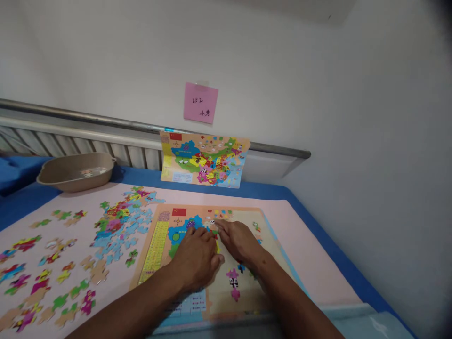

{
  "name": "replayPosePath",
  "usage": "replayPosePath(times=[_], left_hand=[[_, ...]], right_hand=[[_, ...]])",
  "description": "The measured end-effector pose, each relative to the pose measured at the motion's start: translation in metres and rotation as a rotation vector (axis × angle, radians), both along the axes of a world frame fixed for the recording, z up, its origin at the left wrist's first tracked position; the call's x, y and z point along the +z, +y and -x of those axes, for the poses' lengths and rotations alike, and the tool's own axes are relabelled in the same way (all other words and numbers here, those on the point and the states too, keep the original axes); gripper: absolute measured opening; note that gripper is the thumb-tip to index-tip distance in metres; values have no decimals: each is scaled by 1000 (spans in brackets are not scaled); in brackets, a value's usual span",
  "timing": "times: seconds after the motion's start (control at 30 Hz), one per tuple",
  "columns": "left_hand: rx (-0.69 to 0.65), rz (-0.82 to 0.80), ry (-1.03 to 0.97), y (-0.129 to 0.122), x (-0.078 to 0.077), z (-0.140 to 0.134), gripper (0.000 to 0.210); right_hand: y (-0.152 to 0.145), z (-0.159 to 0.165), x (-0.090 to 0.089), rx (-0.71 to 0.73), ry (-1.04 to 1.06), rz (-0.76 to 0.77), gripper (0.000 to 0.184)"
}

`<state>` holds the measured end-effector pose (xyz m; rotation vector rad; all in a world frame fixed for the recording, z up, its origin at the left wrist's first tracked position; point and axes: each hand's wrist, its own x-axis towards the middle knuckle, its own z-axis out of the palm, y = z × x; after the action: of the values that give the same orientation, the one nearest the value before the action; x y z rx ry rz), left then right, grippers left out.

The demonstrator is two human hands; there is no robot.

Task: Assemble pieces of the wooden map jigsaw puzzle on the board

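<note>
left hand loosely open, thumb apart; right hand grip unclear; both on puzzle board.

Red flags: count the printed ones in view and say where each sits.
2: one red flag on the hanging poster, upper left; another red flag on the puzzle board, upper left. The left hand and right hand may hide others.

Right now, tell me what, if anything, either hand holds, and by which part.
That cannot be told: the left hand and right hand are over the puzzle board, and anything in either grip would be hidden.
</note>
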<state>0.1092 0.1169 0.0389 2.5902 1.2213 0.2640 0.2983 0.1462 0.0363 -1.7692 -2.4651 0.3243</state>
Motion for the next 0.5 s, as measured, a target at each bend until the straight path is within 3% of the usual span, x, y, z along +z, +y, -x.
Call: replayPosePath(times=[0.13, 0.3, 0.5], left_hand=[[-9, -8, -15, -2, -2, 1, 33], [-4, 4, -5, -1, -4, -1, 34], [-41, 4, -1, -11, 19, 5, 28]], right_hand=[[-5, -1, 11, -2, -71, 6, 28], [-9, 4, 9, 56, -193, 41, 23], [-10, 7, 7, 65, -238, 7, 24]])
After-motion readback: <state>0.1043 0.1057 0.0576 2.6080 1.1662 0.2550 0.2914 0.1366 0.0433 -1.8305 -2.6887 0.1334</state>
